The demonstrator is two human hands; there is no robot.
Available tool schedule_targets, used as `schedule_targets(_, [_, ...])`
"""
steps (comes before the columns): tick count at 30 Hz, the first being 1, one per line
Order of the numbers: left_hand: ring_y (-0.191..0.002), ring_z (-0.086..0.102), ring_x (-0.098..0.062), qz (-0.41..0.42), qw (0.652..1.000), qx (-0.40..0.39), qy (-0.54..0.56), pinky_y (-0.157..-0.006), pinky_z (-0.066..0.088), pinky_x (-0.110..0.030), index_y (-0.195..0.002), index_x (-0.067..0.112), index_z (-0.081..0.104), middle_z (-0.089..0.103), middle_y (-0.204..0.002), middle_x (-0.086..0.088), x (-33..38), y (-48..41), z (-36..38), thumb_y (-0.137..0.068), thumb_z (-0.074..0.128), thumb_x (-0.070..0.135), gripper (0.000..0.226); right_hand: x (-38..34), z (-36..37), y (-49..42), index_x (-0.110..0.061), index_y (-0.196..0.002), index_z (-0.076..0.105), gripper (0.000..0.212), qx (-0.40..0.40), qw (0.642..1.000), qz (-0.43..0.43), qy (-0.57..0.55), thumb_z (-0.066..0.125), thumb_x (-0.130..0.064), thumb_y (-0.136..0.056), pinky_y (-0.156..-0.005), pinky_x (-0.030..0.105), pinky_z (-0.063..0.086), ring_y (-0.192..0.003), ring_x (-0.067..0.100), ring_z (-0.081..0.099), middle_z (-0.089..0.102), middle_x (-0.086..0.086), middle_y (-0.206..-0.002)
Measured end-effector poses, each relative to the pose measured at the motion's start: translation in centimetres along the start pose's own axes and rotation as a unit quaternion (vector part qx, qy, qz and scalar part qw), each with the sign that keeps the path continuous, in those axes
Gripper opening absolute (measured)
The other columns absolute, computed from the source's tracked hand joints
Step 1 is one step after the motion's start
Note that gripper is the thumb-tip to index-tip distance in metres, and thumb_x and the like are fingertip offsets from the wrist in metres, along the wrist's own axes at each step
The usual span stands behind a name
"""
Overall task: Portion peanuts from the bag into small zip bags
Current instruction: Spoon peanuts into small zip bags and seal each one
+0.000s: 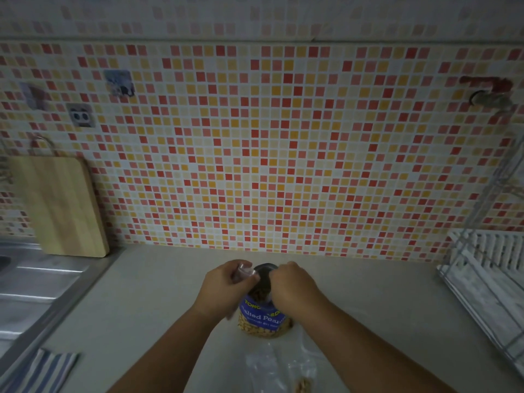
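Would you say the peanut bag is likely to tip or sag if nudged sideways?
Probably saggy: the peanut bag is thin film, its top held by left hand and right hand. Its peanut-filled base likely resists tipping.

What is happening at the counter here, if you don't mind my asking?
A peanut bag stands on the counter with a person's two hands at its open mouth. The left hand pinches clear plastic there. The right hand curls over the other side, and what it grips is hidden. Clear zip bags lie nearer the person, with a few peanuts seemingly already in one.
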State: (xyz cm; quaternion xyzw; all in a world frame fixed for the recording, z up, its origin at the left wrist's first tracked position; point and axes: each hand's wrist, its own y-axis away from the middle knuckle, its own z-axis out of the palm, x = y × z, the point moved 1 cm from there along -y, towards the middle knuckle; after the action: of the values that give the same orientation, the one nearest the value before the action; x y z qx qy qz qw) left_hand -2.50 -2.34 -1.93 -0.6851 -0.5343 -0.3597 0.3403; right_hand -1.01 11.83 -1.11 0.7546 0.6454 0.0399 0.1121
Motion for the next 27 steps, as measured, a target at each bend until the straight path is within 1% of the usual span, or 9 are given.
schedule_targets(3, [-0.079, 0.056, 0.003, -0.006, 1.0, -0.014, 0.002, -0.063, 0.042, -0.01, -0.111, 0.022, 0.062, 0.062, -0.087, 0.012, -0.3, 0.2, 0.1, -0.083, 0.066, 0.028, 0.029, -0.3, 1.6, -0.9, -0.014, -0.128, 0.052, 0.05, -0.005, 0.999, 0.051, -0.016, 0.067, -0.027, -0.082, -0.093, 0.036, 0.048, -0.111, 0.028, 0.051, 0.052, 0.01, -0.122])
schedule_targets(5, [-0.079, 0.056, 0.003, -0.011, 1.0, -0.023, 0.0, -0.063, 0.043, -0.011, -0.109, 0.023, 0.062, 0.062, -0.087, 0.012, -0.4, 0.2, 0.2, -0.083, 0.066, 0.028, 0.027, -0.4, 1.8, -1.5, -0.015, -0.126, 0.054, 0.049, 0.009, 0.998, 0.065, -0.007, 0.066, -0.032, -0.082, -0.095, 0.035, 0.044, -0.11, 0.027, 0.051, 0.056, 0.008, -0.119])
schedule_targets(9, [-0.085, 0.06, -0.005, -0.012, 1.0, -0.024, 0.0, -0.063, 0.042, -0.012, -0.108, 0.023, 0.062, 0.062, -0.088, 0.011, -0.4, 0.2, 0.3, -0.083, 0.066, 0.027, 0.026, 0.5, 1.7, -2.2, -0.019, -0.115, 0.06, 0.044, -0.001, 0.992, 0.115, -0.059, 0.068, -0.044, -0.08, -0.084, 0.032, 0.036, -0.103, 0.024, 0.056, 0.063, 0.002, -0.111])
schedule_targets(12, [-0.081, 0.057, -0.002, -0.018, 1.0, -0.024, 0.004, -0.061, 0.04, -0.01, -0.112, 0.023, 0.061, 0.062, -0.092, 0.008, -0.4, 0.2, 0.2, -0.083, 0.066, 0.028, 0.029, 1.7, 1.4, -1.9, -0.018, -0.107, 0.064, 0.024, 0.009, 0.988, 0.125, -0.092, 0.055, -0.031, -0.089, -0.081, 0.031, 0.038, -0.097, 0.023, 0.058, 0.065, 0.003, -0.106])
schedule_targets(16, [-0.08, 0.058, 0.003, -0.025, 0.999, -0.032, 0.029, -0.059, 0.042, -0.011, -0.116, 0.021, 0.059, 0.064, -0.095, 0.006, -0.6, 0.1, -0.5, -0.085, 0.064, 0.031, 0.033, 3.6, 1.4, -2.3, -0.014, -0.081, 0.064, 0.018, -0.014, 0.979, 0.144, -0.141, 0.049, -0.022, -0.088, -0.072, 0.03, 0.04, -0.081, 0.022, 0.054, 0.054, 0.001, -0.075])
schedule_targets(17, [-0.081, 0.059, 0.001, -0.027, 0.999, -0.031, 0.035, -0.06, 0.043, -0.012, -0.117, 0.02, 0.059, 0.065, -0.098, 0.005, -0.7, 0.0, -0.7, -0.085, 0.064, 0.032, 0.034, 4.1, 1.3, -2.6, -0.012, -0.083, 0.065, 0.019, -0.034, 0.98, 0.136, -0.141, 0.049, -0.02, -0.088, -0.071, 0.029, 0.039, -0.081, 0.021, 0.053, 0.051, 0.0, -0.073])
schedule_targets(20, [-0.085, 0.061, -0.004, -0.031, 0.998, -0.027, 0.046, -0.061, 0.046, -0.014, -0.119, 0.019, 0.06, 0.067, -0.102, 0.002, -0.8, -0.2, -1.3, -0.084, 0.064, 0.034, 0.038, 4.7, -0.3, -2.5, -0.009, -0.116, 0.064, 0.031, -0.114, 0.979, 0.128, -0.109, 0.046, -0.014, -0.091, -0.076, 0.027, 0.038, -0.086, 0.019, 0.048, 0.051, 0.003, -0.083])
schedule_targets(24, [-0.089, 0.062, -0.011, -0.025, 0.999, -0.035, 0.028, -0.061, 0.046, -0.014, -0.119, 0.024, 0.058, 0.066, -0.105, -0.001, -0.5, -0.2, -1.6, -0.082, 0.067, 0.037, 0.04, 5.4, -1.5, -2.3, -0.01, -0.127, 0.055, 0.036, -0.192, 0.972, 0.129, -0.042, 0.044, -0.012, -0.093, -0.08, 0.028, 0.036, -0.091, 0.019, 0.045, 0.057, 0.011, -0.107])
schedule_targets(27, [-0.088, 0.059, -0.009, -0.007, 0.999, -0.047, -0.015, -0.059, 0.043, -0.011, -0.12, 0.027, 0.057, 0.063, -0.105, 0.0, -0.1, -0.1, -1.5, -0.079, 0.07, 0.037, 0.044, 6.3, -2.6, -2.3, -0.012, -0.133, 0.049, 0.041, -0.184, 0.975, 0.121, 0.011, 0.045, -0.009, -0.093, -0.085, 0.029, 0.041, -0.092, 0.019, 0.045, 0.055, 0.009, -0.127])
